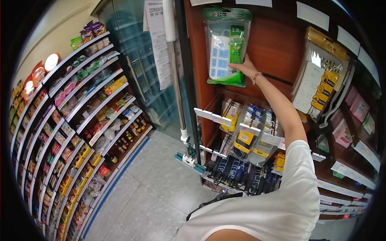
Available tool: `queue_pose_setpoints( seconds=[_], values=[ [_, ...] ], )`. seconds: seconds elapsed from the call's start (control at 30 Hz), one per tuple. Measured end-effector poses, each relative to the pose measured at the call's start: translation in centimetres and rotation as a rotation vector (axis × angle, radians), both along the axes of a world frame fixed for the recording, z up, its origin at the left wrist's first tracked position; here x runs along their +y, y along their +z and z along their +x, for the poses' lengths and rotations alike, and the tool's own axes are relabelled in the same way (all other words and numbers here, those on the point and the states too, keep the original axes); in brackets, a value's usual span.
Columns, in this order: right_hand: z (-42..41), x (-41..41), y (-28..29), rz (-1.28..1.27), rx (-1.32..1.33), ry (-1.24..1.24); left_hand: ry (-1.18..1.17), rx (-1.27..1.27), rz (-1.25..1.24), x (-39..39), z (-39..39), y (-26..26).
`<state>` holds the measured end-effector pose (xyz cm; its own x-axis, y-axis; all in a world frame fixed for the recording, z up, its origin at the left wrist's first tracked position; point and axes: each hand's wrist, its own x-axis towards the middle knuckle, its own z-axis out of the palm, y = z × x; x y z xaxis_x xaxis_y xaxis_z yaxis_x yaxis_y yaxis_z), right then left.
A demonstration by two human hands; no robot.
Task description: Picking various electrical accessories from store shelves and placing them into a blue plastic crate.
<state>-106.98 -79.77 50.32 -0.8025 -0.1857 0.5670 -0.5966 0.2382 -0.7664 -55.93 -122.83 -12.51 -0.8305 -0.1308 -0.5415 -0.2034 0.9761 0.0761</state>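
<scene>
My right hand (245,67), with a beaded bracelet at the wrist, grips the right edge of a green and clear pack holding a white power strip (221,57) with blue sockets. The thumb lies on the front of the pack; the other fingers are mostly hidden behind it. The pack is upright before a brown wooden panel (276,39); whether it hangs from a hook cannot be told. To the right hangs another packed power strip (312,81), yellow and clear. Under my forearm hang small packs (244,138) on hooks. My left hand is out of view.
A mop (181,120) with a metal pole stands left of the wooden shelf unit, before a glass door (132,39). Folded umbrellas (238,171) lie low on the unit. Shelves (90,117) of packaged goods and bottles line the left side. Grey floor tiles (144,180) lie between.
</scene>
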Motion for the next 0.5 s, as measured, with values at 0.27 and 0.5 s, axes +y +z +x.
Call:
queue_pose_setpoints(
  seconds=[0.27,0.5],
  values=[
    [8.7,-0.2,1.8,-0.062,0.116,0.153,-0.046,0.060,-0.009,-2.1,-2.6,0.7],
    [19.6,-4.7,4.7,-0.267,-0.267,0.515,-0.067,0.102,-0.009,-3.3,-3.0,2.4]
  ],
)
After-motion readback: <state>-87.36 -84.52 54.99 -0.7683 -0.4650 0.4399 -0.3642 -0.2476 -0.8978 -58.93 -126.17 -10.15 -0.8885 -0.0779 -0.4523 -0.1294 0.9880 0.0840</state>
